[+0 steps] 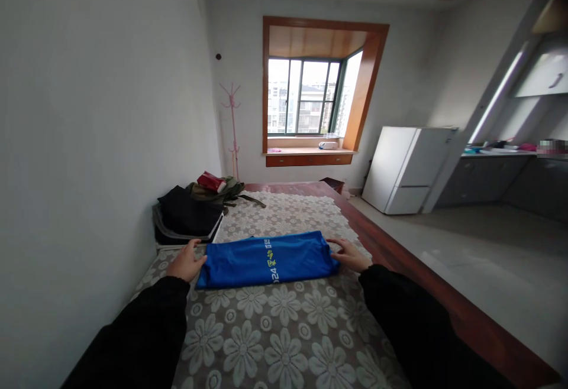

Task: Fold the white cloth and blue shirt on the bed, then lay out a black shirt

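A folded blue cloth (242, 263), printed with white and yellow characters, lies in a long flat strip across the patterned tablecloth (284, 353). The print runs sideways over its middle; the folds hide what kind of item it is. At the left end is my left hand (184, 262), thumb against the cloth's edge and fingers apart. My right hand (350, 255) is at the opposite end, its fingers curved loosely and the fingertips touching the edge. Neither hand is closed around the cloth. Black sleeves cover both forearms.
Against the left wall sit a black bag (184, 211) and an olive bag with a red packet (210, 182) on it. The table's reddish wood edge (399, 265) runs along the right. Beyond are a white fridge (399, 167), a pink coat stand (233, 120) and a window.
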Demonstrator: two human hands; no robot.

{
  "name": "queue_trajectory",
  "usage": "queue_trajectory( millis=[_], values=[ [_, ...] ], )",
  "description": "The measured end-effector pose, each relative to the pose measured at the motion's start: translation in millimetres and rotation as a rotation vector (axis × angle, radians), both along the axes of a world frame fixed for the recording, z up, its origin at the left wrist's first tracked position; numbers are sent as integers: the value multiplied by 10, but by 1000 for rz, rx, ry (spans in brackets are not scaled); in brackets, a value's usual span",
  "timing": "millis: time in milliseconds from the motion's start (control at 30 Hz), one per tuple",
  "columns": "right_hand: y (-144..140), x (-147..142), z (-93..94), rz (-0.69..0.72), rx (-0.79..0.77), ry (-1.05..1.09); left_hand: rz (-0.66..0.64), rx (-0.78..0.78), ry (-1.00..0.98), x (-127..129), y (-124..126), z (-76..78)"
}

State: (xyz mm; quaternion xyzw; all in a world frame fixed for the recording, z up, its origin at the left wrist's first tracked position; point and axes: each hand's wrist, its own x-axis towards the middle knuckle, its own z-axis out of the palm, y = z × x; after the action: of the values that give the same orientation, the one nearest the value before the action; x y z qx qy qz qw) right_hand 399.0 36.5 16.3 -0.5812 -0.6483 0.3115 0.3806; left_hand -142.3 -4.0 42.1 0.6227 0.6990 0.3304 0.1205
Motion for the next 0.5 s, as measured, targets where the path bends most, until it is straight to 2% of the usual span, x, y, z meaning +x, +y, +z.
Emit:
queue_trajectory(
  millis=[100, 267, 367, 500],
  values=[
    [202, -42, -113, 23, 94, -225, -65, -43, 87, -29, 124, -36],
    [650, -354, -63, -13, 177, -568, -39, -81, 203, 70, 454, -38],
    [819, -473, -168, -72, 166, -613, 4, -74, 254, 140, 503, -125],
    [891, -442, -416, -159, 183, -627, 43, -40, 272, 154, 439, -302]
  ],
)
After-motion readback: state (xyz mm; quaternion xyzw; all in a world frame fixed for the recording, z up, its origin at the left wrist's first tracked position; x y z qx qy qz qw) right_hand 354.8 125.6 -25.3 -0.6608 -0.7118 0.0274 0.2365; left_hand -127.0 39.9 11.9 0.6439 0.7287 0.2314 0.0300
